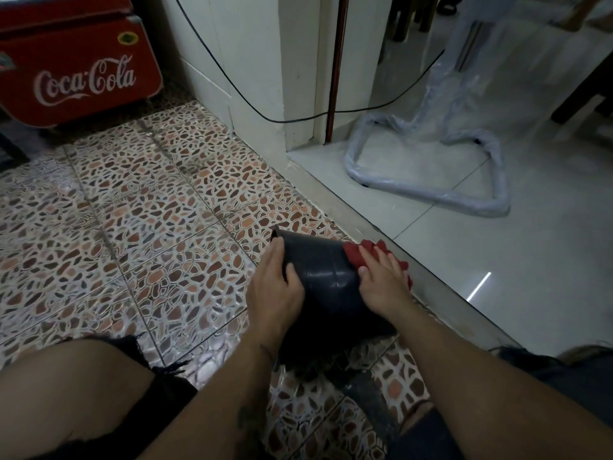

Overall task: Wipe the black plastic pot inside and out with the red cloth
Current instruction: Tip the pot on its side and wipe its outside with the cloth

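The black plastic pot (320, 277) is held on its side just above the patterned floor, its narrow base pointing away from me. My left hand (275, 283) grips its left wall, thumb on the upper side. My right hand (381, 280) presses the red cloth (356, 255) flat against the pot's right wall near the base. Most of the cloth is hidden under that hand; red edges show beyond the fingers. The pot's opening faces me and is hidden by my arms.
My bare knees frame the bottom of the view. A raised stone threshold (431, 277) runs diagonally on the right, with white tiles beyond. A plastic-wrapped frame (431, 194) stands there. A red Coca-Cola cooler (76, 71) sits far left; a black cable (232, 91) hangs along the wall.
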A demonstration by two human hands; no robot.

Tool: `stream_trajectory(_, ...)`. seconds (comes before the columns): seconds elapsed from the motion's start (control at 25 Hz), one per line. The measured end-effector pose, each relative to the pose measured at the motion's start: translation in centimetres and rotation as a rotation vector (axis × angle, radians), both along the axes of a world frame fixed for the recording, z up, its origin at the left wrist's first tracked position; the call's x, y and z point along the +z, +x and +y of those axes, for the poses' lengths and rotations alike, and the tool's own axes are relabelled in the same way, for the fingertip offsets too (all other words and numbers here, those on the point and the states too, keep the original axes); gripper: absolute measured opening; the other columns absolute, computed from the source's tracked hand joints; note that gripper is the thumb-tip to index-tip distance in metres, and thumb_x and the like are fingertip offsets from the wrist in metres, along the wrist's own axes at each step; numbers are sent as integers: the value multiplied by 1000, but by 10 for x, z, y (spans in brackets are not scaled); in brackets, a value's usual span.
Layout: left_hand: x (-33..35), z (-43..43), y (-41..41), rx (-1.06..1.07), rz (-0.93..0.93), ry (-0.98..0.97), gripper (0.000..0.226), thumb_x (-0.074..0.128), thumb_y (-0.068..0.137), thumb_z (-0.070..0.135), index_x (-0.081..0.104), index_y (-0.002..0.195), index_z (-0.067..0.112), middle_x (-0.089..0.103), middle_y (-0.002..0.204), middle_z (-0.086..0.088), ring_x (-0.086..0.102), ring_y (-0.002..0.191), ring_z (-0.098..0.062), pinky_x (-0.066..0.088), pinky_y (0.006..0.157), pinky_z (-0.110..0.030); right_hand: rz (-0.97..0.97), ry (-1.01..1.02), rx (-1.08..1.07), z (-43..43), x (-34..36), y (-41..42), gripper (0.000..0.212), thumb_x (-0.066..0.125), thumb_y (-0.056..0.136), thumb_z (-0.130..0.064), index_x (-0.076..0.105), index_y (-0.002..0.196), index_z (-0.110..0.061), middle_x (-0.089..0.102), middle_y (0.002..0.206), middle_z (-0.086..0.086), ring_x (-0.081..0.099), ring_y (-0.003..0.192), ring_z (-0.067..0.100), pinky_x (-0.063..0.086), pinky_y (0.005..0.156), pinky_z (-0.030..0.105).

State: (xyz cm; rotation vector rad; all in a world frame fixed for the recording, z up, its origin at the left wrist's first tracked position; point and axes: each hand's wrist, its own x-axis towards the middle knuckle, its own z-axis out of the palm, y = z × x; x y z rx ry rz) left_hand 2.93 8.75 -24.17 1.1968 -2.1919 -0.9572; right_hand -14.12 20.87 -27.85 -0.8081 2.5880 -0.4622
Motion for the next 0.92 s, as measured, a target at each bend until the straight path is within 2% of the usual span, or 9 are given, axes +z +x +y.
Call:
stream_trajectory(0.08, -6, 21, 15, -24, 48, -41, 56, 43, 100, 23, 31, 154, 27, 34, 159, 8, 35, 141, -10, 23, 113, -27, -75, 36, -49, -19, 10, -5, 56, 30, 105, -34, 18, 160, -38, 8, 171, -2, 1, 155, 28, -1, 123, 54)
stream_trajectory(0.2, -2, 12, 10, -6, 71, -10, 51, 43, 101, 20, 37, 152, 25, 44, 154, 1, 42, 138, -16, 29, 115, -32, -130, -3, 65, -29, 24, 20, 58, 32, 105, -33, 16, 161, -38, 2, 171, -2, -2, 155, 28, -3, 122, 54)
stream_trajectory(0.32, 9, -20, -4, 102, 34, 167, 46, 45, 99, 22, 49, 145, 26, 59, 137, -7, 53, 123, -25, 39, 109, -37, -40, -149, 349, -11, 23, 78, 61, 30, 103, -35, 12, 161, -38, 0, 171, -5, -5, 155, 22, -6, 122, 46)
stream_trajectory(0.44, 8, -46, -11, 73, 99, 379, 41, 48, 98, 22, 58, 138, 23, 57, 142, -4, 50, 130, -21, 36, 113, -38, 112, -148, 492, 9, 20, 105, 63, 22, 100, -45, 6, 160, -41, -3, 171, -8, -7, 155, 18, -6, 121, 43)
stream_trajectory(0.56, 0, -53, -10, 43, 240, 479, 39, 48, 98, 16, 62, 134, 20, 57, 142, -3, 51, 130, -16, 39, 112, -37, 161, -111, 487, 4, 17, 98, 63, 22, 100, -47, 4, 160, -43, 1, 171, -8, -2, 154, 20, 0, 122, 48)
stream_trajectory(0.68, -10, -51, -4, 81, 320, 465, 37, 49, 97, 12, 64, 131, 18, 62, 135, 0, 58, 117, -5, 43, 105, -24, 105, -107, 404, -28, 15, 89, 63, 17, 96, -49, 8, 158, -44, 9, 170, -5, 4, 154, 20, 1, 120, 50)
stream_trajectory(0.72, -11, -49, -2, 88, 347, 477, 37, 50, 97, 11, 65, 131, 18, 62, 134, 1, 58, 115, -1, 43, 103, -21, 74, -92, 369, -44, 14, 80, 63, 15, 95, -50, 12, 158, -43, 14, 170, -4, 8, 153, 21, 2, 120, 51)
stream_trajectory(0.92, -16, -42, 0, 113, 478, 558, 36, 51, 97, 6, 66, 128, 18, 64, 133, 7, 56, 121, 0, 42, 106, -23, -229, 144, 240, -140, 11, 15, 61, 14, 98, -42, 39, 152, -29, 38, 161, 9, 36, 144, 31, 19, 118, 58)
